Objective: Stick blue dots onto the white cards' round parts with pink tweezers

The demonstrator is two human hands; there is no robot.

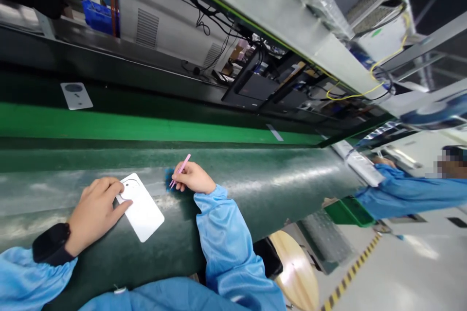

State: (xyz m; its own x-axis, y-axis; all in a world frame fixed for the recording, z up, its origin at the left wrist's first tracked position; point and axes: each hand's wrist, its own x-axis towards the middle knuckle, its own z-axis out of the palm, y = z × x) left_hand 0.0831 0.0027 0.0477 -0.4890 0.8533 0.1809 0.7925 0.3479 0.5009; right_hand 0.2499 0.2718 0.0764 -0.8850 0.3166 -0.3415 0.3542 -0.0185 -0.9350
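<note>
Blue sleeves [226,248] reach across a green bench mat [255,189]: the left hand [95,214], fingers half-curled, holds down a white cover panel [144,211], seemingly light, stiff, best lifted by its edges; the right hand [193,177] pinches pink tweezers [181,171]. A green tray [348,211] sits beyond, contents unseen.

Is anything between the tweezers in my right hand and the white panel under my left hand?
Nothing clearly blocks the way. The pink tweezers in your right hand point toward the white panel across bare green mat. A small blurred blue patch sits at their tips, but I can't tell what it is.
</note>
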